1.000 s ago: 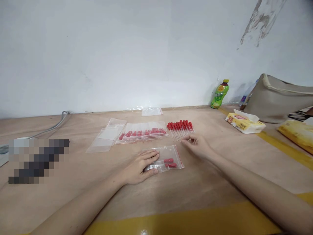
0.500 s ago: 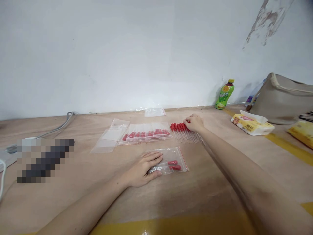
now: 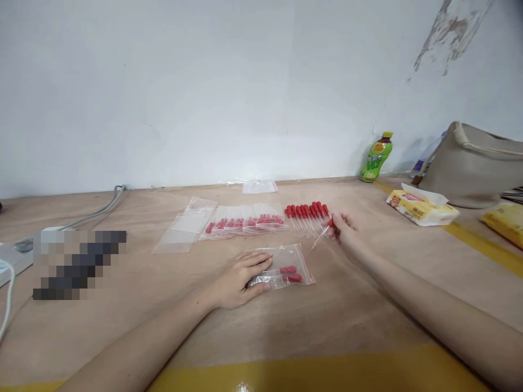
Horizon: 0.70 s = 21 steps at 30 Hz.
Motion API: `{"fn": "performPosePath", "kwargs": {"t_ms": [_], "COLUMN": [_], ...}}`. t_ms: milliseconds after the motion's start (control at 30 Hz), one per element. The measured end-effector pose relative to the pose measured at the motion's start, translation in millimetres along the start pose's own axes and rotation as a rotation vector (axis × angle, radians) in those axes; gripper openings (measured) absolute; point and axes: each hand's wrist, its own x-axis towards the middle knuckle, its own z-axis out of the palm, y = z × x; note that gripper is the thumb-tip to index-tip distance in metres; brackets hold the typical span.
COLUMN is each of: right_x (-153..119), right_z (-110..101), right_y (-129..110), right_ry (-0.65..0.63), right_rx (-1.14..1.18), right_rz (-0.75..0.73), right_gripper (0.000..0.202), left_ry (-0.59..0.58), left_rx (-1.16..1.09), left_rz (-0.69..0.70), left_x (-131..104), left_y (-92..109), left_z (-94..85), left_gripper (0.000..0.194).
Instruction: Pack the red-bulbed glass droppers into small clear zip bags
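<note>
My left hand (image 3: 241, 277) lies flat with fingers stretched over the left part of a clear zip bag (image 3: 300, 258). Inside that bag are two droppers with red rubber bulbs (image 3: 291, 277); their tubes run under my fingers. Between thumb and fingers, my right hand (image 3: 345, 231) pinches the red bulb of a single dropper (image 3: 322, 236), its glass tube slanting down to the left. Beyond it lies a row of several red-bulbed droppers (image 3: 306, 211), side by side. Left of the row are overlapping filled bags (image 3: 245, 220) with red bulbs in them.
Flat clear bags (image 3: 186, 226) lie at the left, another bag (image 3: 259, 187) near the wall. A green bottle (image 3: 376, 158), a yellow tissue pack (image 3: 423, 207) and a beige bag (image 3: 469, 163) stand at the right. A grey cable (image 3: 98, 209) and a pixelated dark object (image 3: 81, 267) are at the left.
My right hand has come away from the row of droppers toward me and slightly right, now holding one dropper. My left hand stays on the bag.
</note>
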Motion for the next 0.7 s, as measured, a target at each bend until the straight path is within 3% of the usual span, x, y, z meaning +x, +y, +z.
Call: {"fn": "performPosePath", "kwargs": {"t_ms": [167, 333, 400, 533, 600, 700], "right_x": [-26, -35, -39, -42, -42, -44], "right_z": [8, 11, 9, 6, 8, 14], "right_y": [13, 10, 10, 9, 9, 12], "right_ry": [0.022, -0.203, -0.345, -0.584, -0.608, -0.555], "right_rx": [0.221, 0.146, -0.070, -0.525, -0.626, -0.643], "right_rz": [0.185, 0.246, 0.151, -0.239, -0.324, -0.318], "right_gripper": [0.029, 0.024, 0.024, 0.015, 0.014, 0.014], "left_ry": [0.002, 0.017, 0.024, 0.019, 0.023, 0.035], "left_rx": [0.001, -0.006, -0.009, -0.007, -0.014, -0.026], "left_rz": [-0.004, -0.003, 0.000, 0.001, 0.003, 0.004], "left_x": [0, -1, -1, -1, -1, -1], "left_y": [0, 1, 1, 2, 2, 2], "left_z": [0.1, 0.7, 0.6, 0.1, -0.1, -0.2], "left_gripper": [0.052, 0.055, 0.056, 0.055, 0.055, 0.054]}}
